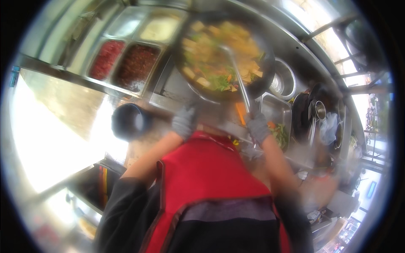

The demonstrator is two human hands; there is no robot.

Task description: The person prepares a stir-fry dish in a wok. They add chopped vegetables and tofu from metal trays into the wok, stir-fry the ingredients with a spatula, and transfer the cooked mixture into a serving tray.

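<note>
A large dark wok [270, 68] fills the upper middle of the view. In it lies stir-fried food [218, 60] with pale cut pieces, green leaves and orange bits. My right hand [258, 125], in a grey glove, is closed around the handle of a metal ladle or turner [239, 77]. The tool's blurred head is down among the food. My left hand [183, 121], also gloved in grey, is just below the wok's near left rim. Motion blur hides its fingers, so whether it grips the wok cannot be told.
Left of the wok, steel pans hold red food [106, 59] and a dark chili-like mix [136, 66]. A dark round pot [128, 121] stands near my left forearm. To the right are a steel bowl [283, 79], a rectangular steel pan [275, 107] with greens, and several ladles [320, 109].
</note>
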